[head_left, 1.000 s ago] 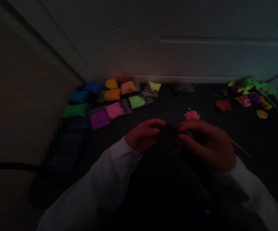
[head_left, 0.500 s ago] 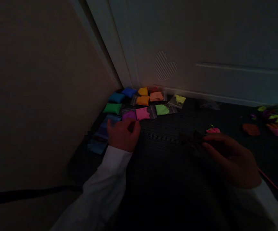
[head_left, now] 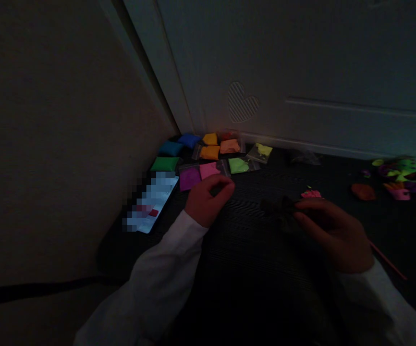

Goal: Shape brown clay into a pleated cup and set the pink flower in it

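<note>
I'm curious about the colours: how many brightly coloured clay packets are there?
11. Back row: blue, yellow and red, the last partly hidden. Middle: teal, orange, peach and pale yellow. Front: green, purple, pink and light green. Others may be hidden behind these.

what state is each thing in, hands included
dark gathered piece, bunched, material unclear
right hand, pinching the dark gathered piece
left hand, fingertips together, nothing visible in it
phone, screen lit
yellow clay packet, partly filled
dark green clay packet, plump
clear bag, crumpled
reddish-brown lump, flattened
pink stick, lying on the tabletop
</note>
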### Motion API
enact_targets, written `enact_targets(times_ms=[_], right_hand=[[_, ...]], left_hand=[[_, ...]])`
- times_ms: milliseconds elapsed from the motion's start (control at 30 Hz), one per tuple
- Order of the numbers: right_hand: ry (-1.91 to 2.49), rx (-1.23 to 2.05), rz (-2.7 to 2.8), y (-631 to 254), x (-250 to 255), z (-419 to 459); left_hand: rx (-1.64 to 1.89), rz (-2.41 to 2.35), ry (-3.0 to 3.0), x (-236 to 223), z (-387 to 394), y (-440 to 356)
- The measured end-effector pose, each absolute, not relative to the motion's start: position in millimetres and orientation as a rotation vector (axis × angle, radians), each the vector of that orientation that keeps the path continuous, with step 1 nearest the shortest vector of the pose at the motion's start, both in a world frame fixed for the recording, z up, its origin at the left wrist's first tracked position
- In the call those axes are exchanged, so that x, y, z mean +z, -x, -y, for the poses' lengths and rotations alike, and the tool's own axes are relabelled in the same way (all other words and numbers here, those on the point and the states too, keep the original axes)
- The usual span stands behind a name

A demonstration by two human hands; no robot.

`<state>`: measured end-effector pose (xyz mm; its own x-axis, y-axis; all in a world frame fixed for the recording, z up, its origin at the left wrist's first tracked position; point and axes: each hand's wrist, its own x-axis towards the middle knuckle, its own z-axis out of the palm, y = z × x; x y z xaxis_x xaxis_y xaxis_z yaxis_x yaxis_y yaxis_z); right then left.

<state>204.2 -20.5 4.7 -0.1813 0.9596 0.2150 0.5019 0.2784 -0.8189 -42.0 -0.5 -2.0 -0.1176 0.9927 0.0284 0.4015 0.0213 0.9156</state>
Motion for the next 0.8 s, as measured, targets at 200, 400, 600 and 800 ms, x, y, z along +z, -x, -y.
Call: enact_targets(times_ms=[200,400,600,800], right_hand=[[1.195,0.877,1.661,-202.9,5.3,20.0],[1.192,0.83,1.715,-203.0,5.5,19.3],[1.104,0.653,1.914,-201.6,11.0,17.8],[1.068,0.575,2.023,-201.9,13.6,19.5]], left_hand=[[0.843,-0.756,-0.916,-18.0,-18.3,-7.0],[0.772,-0.57,-0.702,-29.5,-17.7,-13.8],[0.769,-0.591,-0.57,-24.9,-17.0,-10.3],[0.713,-0.596,-0.504,-25.6,-16.9,-10.2]])
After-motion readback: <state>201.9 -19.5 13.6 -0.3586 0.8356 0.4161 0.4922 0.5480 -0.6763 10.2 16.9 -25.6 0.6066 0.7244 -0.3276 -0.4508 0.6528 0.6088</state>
